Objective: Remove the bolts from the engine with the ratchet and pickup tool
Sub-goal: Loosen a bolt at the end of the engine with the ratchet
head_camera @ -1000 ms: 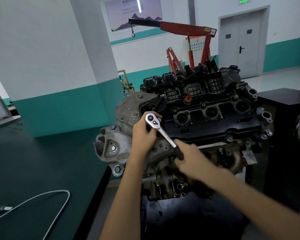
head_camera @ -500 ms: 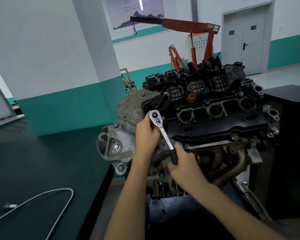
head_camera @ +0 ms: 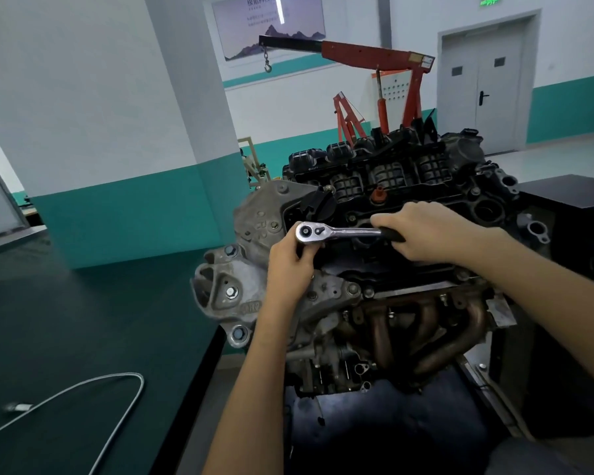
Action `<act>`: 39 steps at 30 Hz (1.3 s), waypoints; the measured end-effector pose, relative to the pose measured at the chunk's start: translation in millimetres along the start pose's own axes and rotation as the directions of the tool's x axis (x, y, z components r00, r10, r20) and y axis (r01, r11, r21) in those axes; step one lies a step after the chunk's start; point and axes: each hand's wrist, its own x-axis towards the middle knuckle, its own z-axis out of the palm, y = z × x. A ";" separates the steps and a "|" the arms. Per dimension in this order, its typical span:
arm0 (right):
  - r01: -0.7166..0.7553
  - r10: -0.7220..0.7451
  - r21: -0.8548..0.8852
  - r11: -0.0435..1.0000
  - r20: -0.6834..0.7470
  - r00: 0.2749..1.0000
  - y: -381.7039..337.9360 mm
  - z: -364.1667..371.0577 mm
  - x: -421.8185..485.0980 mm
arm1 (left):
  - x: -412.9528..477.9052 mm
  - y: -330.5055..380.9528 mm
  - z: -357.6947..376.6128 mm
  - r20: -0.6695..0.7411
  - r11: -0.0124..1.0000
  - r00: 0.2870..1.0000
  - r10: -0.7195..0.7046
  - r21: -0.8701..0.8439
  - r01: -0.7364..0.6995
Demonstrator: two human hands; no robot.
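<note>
- A person sets a ratchet (head_camera: 350, 231) at the top left corner of an engine (head_camera: 391, 176). The tool lies level, and the bolt under its head is hidden.
- The left hand (head_camera: 288, 265) cups the ratchet head with its fingers curled beneath it. The right hand (head_camera: 422, 231) is wrapped tight round the black handle.
- If the socket sits crooked, a hard pull could slip it off. That would likely round the bolt and drive knuckles into the engine cover.
- A freed bolt could drop into the gaps above the exhaust pipes (head_camera: 426, 323).
- What appears to be the pickup tool (head_camera: 93, 389), a silver flexible line, lies well apart on the dark table (head_camera: 48, 320).
</note>
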 end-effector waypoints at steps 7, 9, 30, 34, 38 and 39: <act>-0.286 0.347 0.750 0.596 0.081 0.934 -109.9 62.5 -55.9 | -0.9 0.4 4.6 -0.052 0.998 0.999 -0.016 0.067 0.019; -0.290 0.451 0.854 0.433 0.074 0.889 -153.9 76.3 -51.6 | -0.8 -1.5 5.3 -0.058 0.998 0.997 -0.054 0.039 0.056; -0.267 0.288 0.627 0.732 0.071 0.955 -88.6 51.0 -51.4 | -1.3 0.6 4.9 -0.092 0.999 0.996 -0.014 0.040 0.018; -0.297 0.424 0.862 0.412 0.107 0.899 -160.5 80.2 -46.8 | -1.1 -2.3 4.5 -0.070 0.998 0.997 -0.044 -0.039 0.041; -0.267 0.346 0.850 0.454 0.108 0.932 -138.1 72.6 -46.8 | -0.6 -1.2 -1.0 -0.028 0.999 1.000 0.012 -0.052 -0.013; -0.237 0.282 0.819 0.523 0.096 0.955 -119.5 65.1 -48.7 | 0.0 -1.1 -1.7 -0.002 0.999 0.999 0.035 -0.040 -0.035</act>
